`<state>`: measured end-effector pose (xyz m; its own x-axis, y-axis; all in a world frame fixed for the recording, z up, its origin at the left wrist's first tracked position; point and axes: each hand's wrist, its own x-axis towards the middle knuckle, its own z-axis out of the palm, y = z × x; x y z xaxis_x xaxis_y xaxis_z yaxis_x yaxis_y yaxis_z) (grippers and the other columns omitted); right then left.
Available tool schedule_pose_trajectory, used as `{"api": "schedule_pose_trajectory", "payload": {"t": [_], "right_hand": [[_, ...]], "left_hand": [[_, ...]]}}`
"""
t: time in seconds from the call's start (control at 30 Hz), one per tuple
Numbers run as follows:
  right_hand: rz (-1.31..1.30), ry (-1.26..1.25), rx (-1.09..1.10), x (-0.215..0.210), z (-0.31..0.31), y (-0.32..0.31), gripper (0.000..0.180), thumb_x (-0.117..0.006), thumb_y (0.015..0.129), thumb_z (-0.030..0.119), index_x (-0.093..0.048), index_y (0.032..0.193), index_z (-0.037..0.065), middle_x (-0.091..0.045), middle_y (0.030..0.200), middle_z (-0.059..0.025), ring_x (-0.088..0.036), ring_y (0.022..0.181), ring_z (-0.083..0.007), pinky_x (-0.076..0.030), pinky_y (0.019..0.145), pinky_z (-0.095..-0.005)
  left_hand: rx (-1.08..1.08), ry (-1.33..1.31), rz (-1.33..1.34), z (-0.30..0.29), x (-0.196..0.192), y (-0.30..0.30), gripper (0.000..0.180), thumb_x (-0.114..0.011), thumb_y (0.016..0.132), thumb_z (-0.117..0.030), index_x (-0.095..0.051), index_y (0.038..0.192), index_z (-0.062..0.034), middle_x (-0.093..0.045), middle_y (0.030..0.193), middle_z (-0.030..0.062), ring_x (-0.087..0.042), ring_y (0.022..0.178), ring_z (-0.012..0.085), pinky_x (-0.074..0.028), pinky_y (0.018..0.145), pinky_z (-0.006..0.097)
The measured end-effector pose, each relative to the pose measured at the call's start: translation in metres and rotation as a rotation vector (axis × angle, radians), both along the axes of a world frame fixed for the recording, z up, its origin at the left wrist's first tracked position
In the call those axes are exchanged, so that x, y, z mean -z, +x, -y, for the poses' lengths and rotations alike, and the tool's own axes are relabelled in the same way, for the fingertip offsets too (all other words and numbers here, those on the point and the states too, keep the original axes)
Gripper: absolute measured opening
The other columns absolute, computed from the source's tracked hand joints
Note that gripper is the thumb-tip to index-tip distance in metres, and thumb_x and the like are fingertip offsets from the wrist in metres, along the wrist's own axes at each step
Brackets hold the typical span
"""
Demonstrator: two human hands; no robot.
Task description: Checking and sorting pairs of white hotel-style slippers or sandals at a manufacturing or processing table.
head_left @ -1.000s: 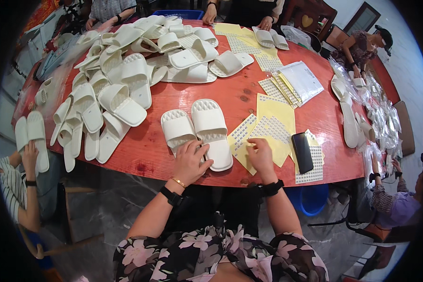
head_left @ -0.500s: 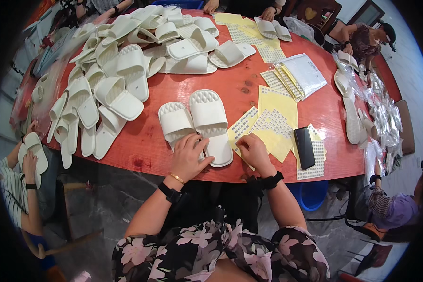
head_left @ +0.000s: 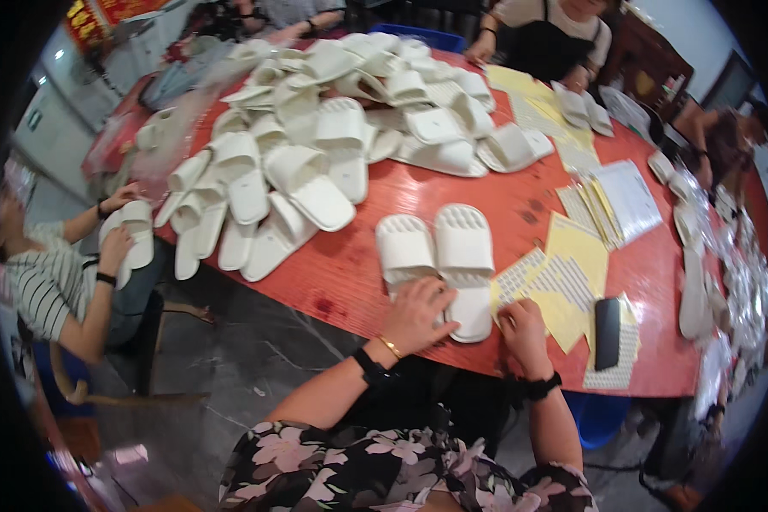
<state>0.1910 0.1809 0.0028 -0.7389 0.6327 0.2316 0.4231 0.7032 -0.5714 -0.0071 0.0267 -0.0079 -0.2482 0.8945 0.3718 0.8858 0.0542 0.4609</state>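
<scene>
We keep our left hand (head_left: pixel 418 314) flat, fingers spread, on the heels of the white slipper pair (head_left: pixel 439 256) lying side by side near the surface's (head_left: pixel 350 273) near edge. Our right hand (head_left: pixel 520 328) rests just beside them on the sticker sheet (head_left: pixel 538 282), fingers drawn together at its corner (whether they pinch a label, we cannot tell). With the heels so close to the edge, a nudge could tip a slipper off; a careless peel might crease the sheet.

Black floral top (pink and white blooms), bare forearms, left hand (head_left: pixel 418 311) with gold bracelet and black watch, right hand (head_left: pixel 522 328) with black wristband
</scene>
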Motion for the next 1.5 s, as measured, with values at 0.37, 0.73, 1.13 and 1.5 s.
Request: {"api": "schedule_pose_trajectory", "payload": {"t": [0.37,0.73,1.13,1.5], "right_hand": [[0.056,0.053,0.023,0.0,0.007,0.001,0.007,-0.066,0.079,0.003,-0.064,0.086,0.004,-0.058,0.091,-0.0145,-0.054,0.09,-0.0354,-0.046,0.079,-0.0437],[0.013,0.063,-0.023,0.005,0.003,-0.005,0.006,-0.062,0.082,0.005,-0.063,0.089,0.005,-0.058,0.097,-0.0143,-0.053,0.09,-0.0356,-0.045,0.08,-0.0432],[0.013,0.031,-0.035,0.009,0.003,0.002,0.013,-0.064,0.079,0.001,-0.06,0.091,0.004,-0.057,0.099,-0.0142,-0.052,0.092,-0.0352,-0.044,0.082,-0.0426],[-0.035,-0.036,-0.056,0.01,0.001,0.004,0.019,-0.066,0.074,-0.002,-0.06,0.091,0.004,-0.057,0.103,-0.0145,-0.052,0.098,-0.0359,-0.043,0.089,-0.0424]], "left_hand": [[0.011,0.02,0.058,0.0,0.003,0.004,0.054,-0.072,0.078,-0.041,-0.06,0.122,-0.0115,-0.054,0.123,0.0111,-0.048,0.122,0.0318,-0.038,0.102,0.046],[-0.002,0.005,0.051,-0.002,-0.002,-0.005,0.052,-0.075,0.075,-0.038,-0.062,0.118,-0.0116,-0.056,0.122,0.0114,-0.049,0.119,0.0322,-0.038,0.1,0.046],[-0.008,0.008,0.013,0.0,-0.003,0.0,0.051,-0.074,0.076,-0.039,-0.062,0.118,-0.0121,-0.056,0.122,0.0102,-0.05,0.118,0.0312,-0.038,0.099,0.045],[-0.003,0.018,0.027,-0.001,-0.003,-0.002,0.052,-0.074,0.076,-0.04,-0.063,0.119,-0.0126,-0.057,0.121,0.0102,-0.05,0.118,0.031,-0.038,0.099,0.045]]}}
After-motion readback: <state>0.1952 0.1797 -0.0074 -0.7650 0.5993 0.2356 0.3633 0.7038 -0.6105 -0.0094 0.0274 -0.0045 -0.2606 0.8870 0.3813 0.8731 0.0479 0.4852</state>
